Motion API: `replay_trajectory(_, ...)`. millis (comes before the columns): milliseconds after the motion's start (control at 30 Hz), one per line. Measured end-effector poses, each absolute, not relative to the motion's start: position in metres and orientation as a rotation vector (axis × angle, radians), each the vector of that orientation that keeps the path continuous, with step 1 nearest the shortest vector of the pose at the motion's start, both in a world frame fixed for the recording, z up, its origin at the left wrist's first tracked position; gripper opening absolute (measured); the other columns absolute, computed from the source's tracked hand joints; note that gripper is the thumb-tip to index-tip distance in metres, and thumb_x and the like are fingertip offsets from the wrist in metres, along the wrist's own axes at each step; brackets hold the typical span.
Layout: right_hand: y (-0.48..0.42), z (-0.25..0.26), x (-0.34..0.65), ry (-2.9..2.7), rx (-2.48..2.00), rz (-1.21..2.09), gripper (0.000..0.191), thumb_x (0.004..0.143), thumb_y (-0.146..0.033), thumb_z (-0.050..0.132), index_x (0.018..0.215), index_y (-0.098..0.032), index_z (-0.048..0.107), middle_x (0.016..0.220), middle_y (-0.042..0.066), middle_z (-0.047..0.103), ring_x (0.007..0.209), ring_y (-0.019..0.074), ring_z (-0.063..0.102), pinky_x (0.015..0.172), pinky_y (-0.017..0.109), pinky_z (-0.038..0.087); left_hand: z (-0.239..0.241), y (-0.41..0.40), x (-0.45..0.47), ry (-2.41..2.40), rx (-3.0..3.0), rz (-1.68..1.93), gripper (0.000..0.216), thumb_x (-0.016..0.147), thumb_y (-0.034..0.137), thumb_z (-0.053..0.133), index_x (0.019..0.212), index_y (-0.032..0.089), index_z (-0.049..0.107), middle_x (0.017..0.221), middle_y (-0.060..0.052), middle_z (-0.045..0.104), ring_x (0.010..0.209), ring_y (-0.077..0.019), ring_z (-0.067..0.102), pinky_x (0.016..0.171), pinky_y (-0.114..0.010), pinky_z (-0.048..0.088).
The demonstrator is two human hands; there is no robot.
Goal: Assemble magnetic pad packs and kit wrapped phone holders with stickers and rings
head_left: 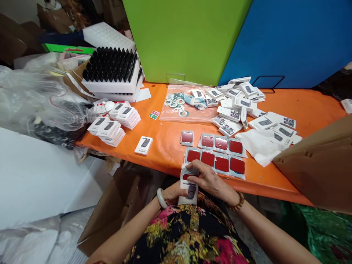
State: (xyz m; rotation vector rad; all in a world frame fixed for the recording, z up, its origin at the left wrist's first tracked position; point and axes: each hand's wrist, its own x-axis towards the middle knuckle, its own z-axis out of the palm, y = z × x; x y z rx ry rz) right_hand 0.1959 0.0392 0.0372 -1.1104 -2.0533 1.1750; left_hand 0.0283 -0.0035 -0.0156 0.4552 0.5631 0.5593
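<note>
Close to my body, my left hand (173, 192) grips a small white box (189, 196) printed with a dark ring-shaped device. At the box's far end, my right hand (211, 179) has its fingers around a red-faced square pad (187, 176) with a grey border. Part of that pad is hidden by my fingers, and I cannot tell how far it sits inside the box. Just beyond my hands, more red-faced square pads (208, 158) in clear sleeves lie in rows on the orange table (165, 146).
Stacked printed boxes (110, 130) stand at the left, with a single box (143, 145) nearer me. Loose boxes (233, 99) pile up at the back right beside a bag of rings (176, 102). Cardboard cartons flank me: an open carton (110, 205) low left, another carton (316, 165) right.
</note>
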Motion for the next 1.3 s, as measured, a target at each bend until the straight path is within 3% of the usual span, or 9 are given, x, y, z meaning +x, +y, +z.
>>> replay_trajectory(167,0.019,0.031,0.195,-2.256,-0.972,1.060,0.012,0.090,-0.027,0.056,0.099,-0.020,0.061,0.098,0.007,0.061,0.093,0.0197,0.056,0.083,0.036,0.046,-0.019,-0.007,0.026,0.570,0.519,0.546,0.070,0.044,0.046,0.088,0.103,0.015,0.064,0.093,-0.004,0.066,0.087,-0.0209,0.060,0.078,-0.030,0.043)
replay_trajectory(300,0.014,0.028,0.197,-2.310,-1.001,1.030,0.013,0.087,-0.019,0.058,0.100,-0.020,0.060,0.097,0.006,0.064,0.091,0.0204,0.056,0.085,0.038,0.046,-0.022,-0.008,0.025,0.627,0.599,0.581,0.071,0.051,0.053,0.084,0.106,0.016,0.061,0.097,-0.006,0.065,0.091,-0.0218,0.060,0.080,-0.031,0.044)
replay_trajectory(500,0.013,0.024,0.197,-2.196,-1.179,1.066,0.020,0.084,-0.017,0.060,0.104,-0.019,0.055,0.094,0.005,0.061,0.088,0.0192,0.054,0.080,0.034,0.046,-0.017,-0.014,0.012,0.944,0.740,1.002,0.057,0.063,0.033,0.083,0.110,0.022,0.053,0.095,-0.002,0.061,0.079,-0.0123,0.059,0.074,-0.026,0.047)
replay_trajectory(700,0.014,0.028,0.190,-2.232,-1.094,1.011,0.007,0.084,-0.014,0.059,0.088,-0.019,0.059,0.087,0.004,0.061,0.085,0.0198,0.053,0.079,0.035,0.045,0.001,-0.016,0.003,1.010,1.049,0.787,0.043,0.077,0.032,0.071,0.114,0.019,0.056,0.096,-0.004,0.064,0.085,-0.0143,0.059,0.076,-0.025,0.047)
replay_trajectory(867,0.009,0.034,0.195,-2.001,-1.171,1.054,0.021,0.088,-0.018,0.055,0.108,-0.024,0.056,0.107,0.008,0.054,0.101,0.0216,0.053,0.086,0.036,0.046,-0.004,-0.014,0.000,0.984,0.915,0.745,0.038,0.074,0.036,0.073,0.104,0.016,0.059,0.091,-0.004,0.067,0.082,-0.0156,0.062,0.078,-0.028,0.048)
replay_trajectory(967,0.004,0.027,0.203,-1.924,-1.203,1.050,0.016,0.088,-0.024,0.056,0.105,-0.025,0.058,0.113,0.008,0.052,0.108,0.0231,0.052,0.092,0.039,0.044,-0.011,-0.015,-0.002,0.996,0.816,0.756,0.041,0.070,0.036,0.076,0.101,0.016,0.059,0.089,-0.004,0.068,0.080,-0.0153,0.063,0.077,-0.028,0.048)
replay_trajectory(1100,-0.003,0.008,0.202,-1.781,-1.289,1.233,0.012,0.087,-0.030,0.058,0.095,-0.022,0.063,0.099,0.006,0.057,0.091,0.0198,0.057,0.080,0.034,0.047,-0.014,-0.016,-0.001,1.013,0.841,0.756,0.041,0.069,0.037,0.077,0.100,0.015,0.062,0.088,-0.004,0.068,0.077,-0.0145,0.062,0.075,-0.026,0.048)
replay_trajectory(1200,-0.008,-0.005,0.194,-1.597,-1.340,1.496,0.019,0.083,-0.037,0.060,0.091,-0.020,0.062,0.080,0.001,0.058,0.069,0.0152,0.055,0.062,0.028,0.046,-0.012,-0.017,0.000,1.066,0.926,0.753,0.038,0.073,0.043,0.072,0.097,0.014,0.065,0.084,-0.004,0.069,0.073,-0.0140,0.060,0.070,-0.025,0.047)
replay_trajectory(1300,-0.013,-0.014,0.187,-1.366,-1.309,1.692,0.027,0.080,-0.043,0.063,0.092,-0.019,0.060,0.073,-0.001,0.059,0.064,0.0137,0.055,0.058,0.026,0.046,-0.009,-0.017,0.001,1.162,1.036,0.761,0.036,0.080,0.047,0.063,0.091,0.013,0.068,0.078,-0.004,0.068,0.067,-0.0131,0.057,0.064,-0.024,0.045)
